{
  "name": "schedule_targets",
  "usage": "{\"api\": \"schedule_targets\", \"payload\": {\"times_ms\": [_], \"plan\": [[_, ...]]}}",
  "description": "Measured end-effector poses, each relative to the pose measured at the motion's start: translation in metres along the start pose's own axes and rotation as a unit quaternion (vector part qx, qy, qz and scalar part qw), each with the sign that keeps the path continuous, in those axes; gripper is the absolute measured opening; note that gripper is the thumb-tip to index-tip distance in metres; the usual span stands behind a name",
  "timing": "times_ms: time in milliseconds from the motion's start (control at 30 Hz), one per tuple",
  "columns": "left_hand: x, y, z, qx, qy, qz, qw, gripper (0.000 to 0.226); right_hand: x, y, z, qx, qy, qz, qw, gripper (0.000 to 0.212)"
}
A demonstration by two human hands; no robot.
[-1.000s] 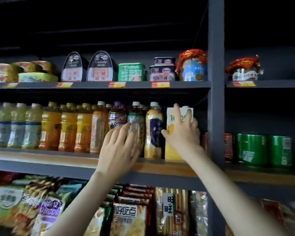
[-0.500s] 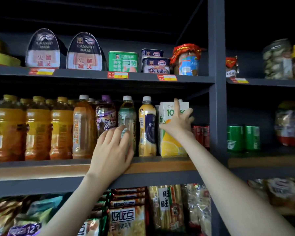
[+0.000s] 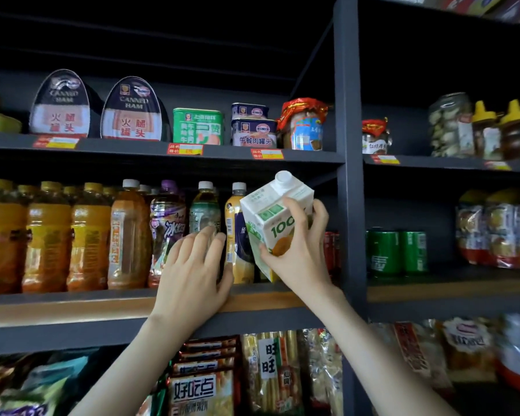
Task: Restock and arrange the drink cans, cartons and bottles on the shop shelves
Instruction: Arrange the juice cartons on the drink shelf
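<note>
My right hand (image 3: 297,253) grips a white orange-juice carton (image 3: 275,216), tipped towards me at the right end of the middle shelf (image 3: 261,300). My left hand (image 3: 192,271) rests with straight fingers against the green-label bottle (image 3: 204,210) and the yellow bottle (image 3: 237,238) beside the carton. Left of them a row of bottles fills the shelf: a purple-label bottle (image 3: 167,223), an orange tea bottle (image 3: 126,235) and several orange-juice bottles (image 3: 47,238). Red cans (image 3: 330,250) stand behind the carton at the dark upright post (image 3: 347,145).
Tins and jars (image 3: 198,126) line the upper shelf. The right bay holds green cans (image 3: 395,250), packets (image 3: 499,229) and jars (image 3: 451,124). Snack packets (image 3: 203,385) fill the shelf below.
The carton stood upright on the shelf with my right hand at its front; now my right hand grips it and has tilted it forward. My left hand has stayed in front of the bottles.
</note>
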State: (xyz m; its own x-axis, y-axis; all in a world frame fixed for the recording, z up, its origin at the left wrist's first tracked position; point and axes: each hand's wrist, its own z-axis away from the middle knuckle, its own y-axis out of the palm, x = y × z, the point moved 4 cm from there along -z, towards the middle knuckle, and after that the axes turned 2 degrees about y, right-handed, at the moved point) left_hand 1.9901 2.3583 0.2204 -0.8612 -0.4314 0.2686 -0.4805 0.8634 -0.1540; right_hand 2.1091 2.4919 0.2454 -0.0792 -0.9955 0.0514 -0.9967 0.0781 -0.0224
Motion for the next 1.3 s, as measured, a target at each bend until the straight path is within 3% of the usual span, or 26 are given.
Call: {"api": "schedule_targets", "payload": {"times_ms": [133, 333, 500, 667, 833, 867, 900, 967, 1000, 1133, 1233, 1300], "plan": [[-0.012, -0.01, -0.003, 0.012, -0.005, 0.031, 0.999, 0.052, 0.014, -0.022, 0.009, -0.088, -0.048, -0.054, 0.994, 0.095], [-0.033, -0.02, -0.004, 0.004, 0.022, 0.148, 0.989, 0.073, 0.039, -0.064, 0.008, -0.135, -0.015, -0.149, 0.979, 0.083], [-0.051, -0.042, 0.003, -0.005, -0.012, 0.264, 0.964, 0.078, 0.046, -0.081, 0.014, -0.055, 0.081, -0.282, 0.955, 0.086], [-0.061, -0.069, 0.038, 0.047, -0.088, 0.269, 0.958, 0.078, 0.057, -0.09, 0.034, 0.026, 0.124, -0.333, 0.935, 0.09], [-0.074, -0.098, 0.083, 0.119, -0.131, 0.304, 0.936, 0.077, 0.073, -0.088, 0.076, 0.105, 0.223, -0.438, 0.864, 0.083], [-0.075, -0.101, 0.097, 0.163, -0.158, 0.367, 0.902, 0.072, 0.073, -0.086, 0.091, 0.117, 0.261, -0.453, 0.844, 0.084], [-0.075, -0.104, 0.11, 0.211, -0.199, 0.467, 0.835, 0.066, 0.072, -0.085, 0.106, 0.125, 0.303, -0.47, 0.819, 0.085], [-0.079, -0.105, 0.141, 0.324, -0.297, 0.634, 0.636, 0.065, 0.071, -0.081, 0.142, 0.153, 0.38, -0.5, 0.763, 0.08], [-0.08, -0.104, 0.156, 0.363, -0.306, 0.656, 0.586, 0.07, 0.073, -0.079, 0.161, 0.181, 0.404, -0.506, 0.74, 0.078], [-0.089, -0.099, 0.22, 0.406, -0.393, 0.65, 0.508, 0.08, 0.083, -0.066, 0.23, 0.253, 0.478, -0.507, 0.671, 0.08], [-0.099, -0.1, 0.256, 0.385, -0.458, 0.627, 0.499, 0.08, 0.085, -0.054, 0.278, 0.3, 0.525, -0.478, 0.637, 0.081], [-0.103, -0.099, 0.278, 0.378, -0.514, 0.592, 0.491, 0.077, 0.089, -0.047, 0.307, 0.336, 0.57, -0.468, 0.586, 0.075]]}}
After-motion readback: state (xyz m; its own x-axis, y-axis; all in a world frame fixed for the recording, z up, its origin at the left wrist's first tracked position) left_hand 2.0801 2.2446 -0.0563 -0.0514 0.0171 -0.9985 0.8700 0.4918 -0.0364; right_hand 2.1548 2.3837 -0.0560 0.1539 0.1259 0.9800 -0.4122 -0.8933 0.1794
